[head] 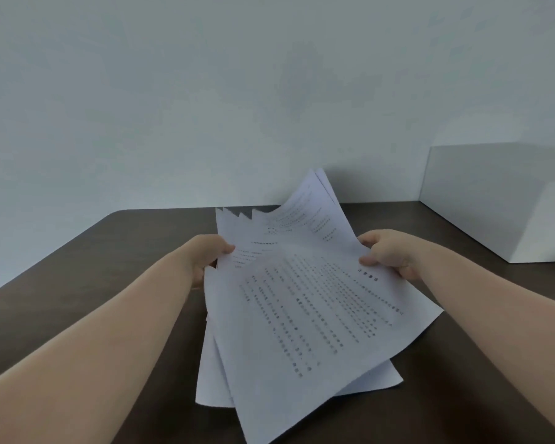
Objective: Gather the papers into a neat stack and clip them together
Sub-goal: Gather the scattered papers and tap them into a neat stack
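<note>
Head view: the papers point(302, 299) are held above a dark brown table point(77, 283), gathered but not squared; the sheets are fanned at differing angles, corners jutting at the far and near ends. The left hand point(205, 256) pinches the left edge, thumb on top and fingers hidden beneath; the right hand point(386, 253) grips the right edge likewise, fingers curled closed on the sheets. A white box point(500, 200) sits at the far right. No clip is visible. Judged progress: collection is done; aligning the edges and clipping are not yet done
</note>
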Demonstrator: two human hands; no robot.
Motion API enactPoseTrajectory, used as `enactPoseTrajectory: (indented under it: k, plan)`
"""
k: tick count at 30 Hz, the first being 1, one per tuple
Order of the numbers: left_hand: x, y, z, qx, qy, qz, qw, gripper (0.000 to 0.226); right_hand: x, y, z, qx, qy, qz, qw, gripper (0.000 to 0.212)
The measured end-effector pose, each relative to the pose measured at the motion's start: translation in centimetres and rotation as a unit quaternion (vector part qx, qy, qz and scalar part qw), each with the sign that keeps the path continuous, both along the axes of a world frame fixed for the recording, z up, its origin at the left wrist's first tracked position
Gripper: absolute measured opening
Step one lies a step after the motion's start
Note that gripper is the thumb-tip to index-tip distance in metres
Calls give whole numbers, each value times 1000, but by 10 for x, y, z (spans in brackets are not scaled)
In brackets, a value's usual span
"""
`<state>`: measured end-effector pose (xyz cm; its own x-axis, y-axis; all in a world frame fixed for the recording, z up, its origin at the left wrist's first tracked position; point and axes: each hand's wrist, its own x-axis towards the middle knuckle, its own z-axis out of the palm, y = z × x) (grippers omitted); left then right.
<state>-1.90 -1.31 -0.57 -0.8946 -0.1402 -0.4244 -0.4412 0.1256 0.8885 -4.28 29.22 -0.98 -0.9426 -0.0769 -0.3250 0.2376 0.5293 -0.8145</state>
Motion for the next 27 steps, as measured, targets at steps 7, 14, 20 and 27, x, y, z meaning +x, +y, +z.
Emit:
enactPoseTrajectory:
  k: [7,14,20,27]
  plan:
    - [-8,-3,-11,-79,-31,-86,993,49,2,9,-1,71,62,76,993,41]
    - [-15,8,-11,-85,18,-68,994,35,-10,1,3,291,168,72,939,55]
    - [-8,4,-16,51,50,-34,997,31,2,22,21,195,34,132,971,41]
    - [-5,5,-22,120,63,-49,990,34,-11,6,16,259,160,105,947,36]
